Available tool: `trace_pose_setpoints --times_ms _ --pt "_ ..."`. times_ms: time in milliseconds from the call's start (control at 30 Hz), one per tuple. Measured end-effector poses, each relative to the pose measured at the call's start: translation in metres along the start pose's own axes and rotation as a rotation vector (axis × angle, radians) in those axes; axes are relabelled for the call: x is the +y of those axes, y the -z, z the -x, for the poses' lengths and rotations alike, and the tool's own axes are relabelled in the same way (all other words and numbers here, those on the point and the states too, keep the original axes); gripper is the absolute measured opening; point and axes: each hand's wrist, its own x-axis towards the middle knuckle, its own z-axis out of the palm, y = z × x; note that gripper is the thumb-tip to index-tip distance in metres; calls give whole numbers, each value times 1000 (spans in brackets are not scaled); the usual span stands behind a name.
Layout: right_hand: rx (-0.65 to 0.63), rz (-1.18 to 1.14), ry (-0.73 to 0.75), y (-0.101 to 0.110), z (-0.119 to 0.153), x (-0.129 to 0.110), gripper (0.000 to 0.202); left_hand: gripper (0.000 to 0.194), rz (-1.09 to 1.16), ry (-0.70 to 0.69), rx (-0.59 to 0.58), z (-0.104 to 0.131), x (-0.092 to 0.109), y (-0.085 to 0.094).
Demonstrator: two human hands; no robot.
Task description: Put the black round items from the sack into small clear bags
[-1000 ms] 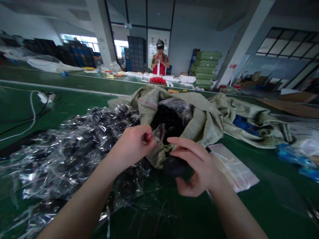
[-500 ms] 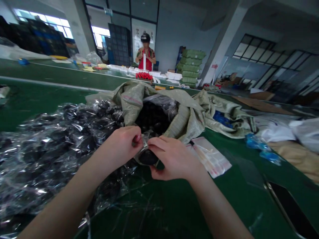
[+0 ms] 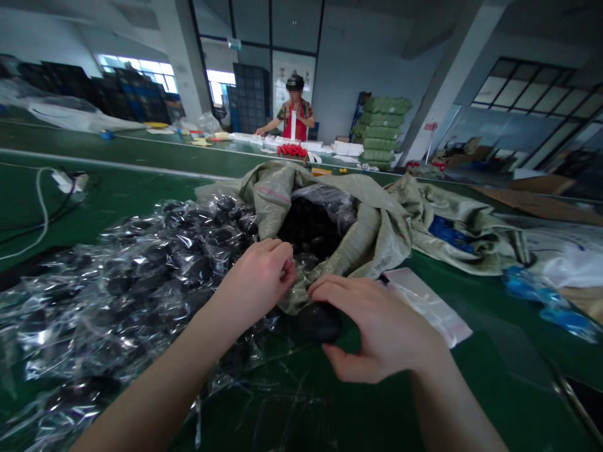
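Observation:
Between my hands, low over the green table, is a smooth black oval piece (image 3: 320, 321). My right hand (image 3: 381, 326) curves around it, fingertips at its top edge and thumb at its lower right. My left hand (image 3: 264, 270) is closed in a pinch at a clear plastic bag (image 3: 298, 295), just up and left of the black piece. How far the bag covers the piece is hard to see. Behind the hands a woven sack (image 3: 372, 235) gapes open, with several black pieces inside. To the left spreads a heap of black pieces in clear bags (image 3: 155, 270).
Flat clear bags (image 3: 428, 304) lie right of my right hand. Farther right are another sack (image 3: 475, 251) with blue contents and blue wrapped pieces (image 3: 549, 304). A phone (image 3: 581, 395) lies at lower right. Across the table a person (image 3: 296, 116) stands behind red pieces and white boxes.
The view has turned left, so everything sits further right. My right hand has opened wider around the black piece and drawn away from my left. The person opposite has reached an arm sideways.

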Motion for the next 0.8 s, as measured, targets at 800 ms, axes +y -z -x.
trace_pose_setpoints --times_ms 800 --pt "253 -26 -253 -19 -8 4 40 13 194 134 -76 0 5 9"
